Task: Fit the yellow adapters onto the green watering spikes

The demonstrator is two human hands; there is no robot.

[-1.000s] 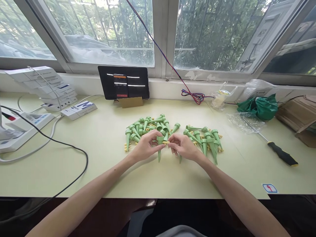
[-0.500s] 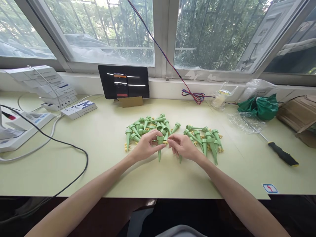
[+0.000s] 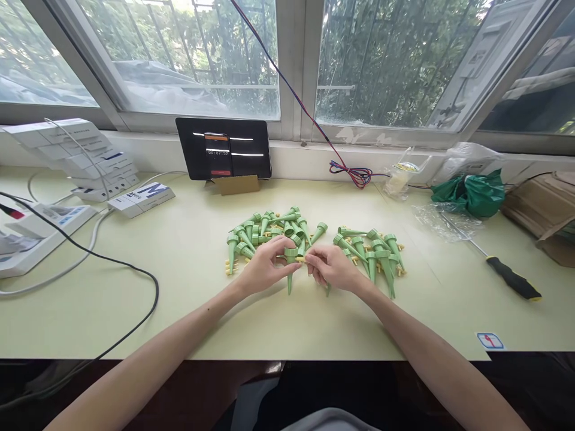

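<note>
My left hand is closed around the ribbed cap end of a green plant watering spike, its point hanging downward. A small yellow valve sticks out from the side of that cap. My right hand pinches the valve's outer end between thumb and fingertips. Below the right fingers shows the green tip of another spike; whether the hand holds it is hidden. Behind the left hand lies a pile of green spikes with several yellow valves among them. Right of my right hand lies a second group of spikes, with yellow valves fitted.
A tablet on a cardboard stand leans by the window. White boxes and a power strip with cables stand left. At right lie a screwdriver, a green plastic bag and a brown paper bag.
Both hands stay almost still at the same spike and valve. The view has shifted very slightly, and the timer reflected in the tablet has advanced by a second.
</note>
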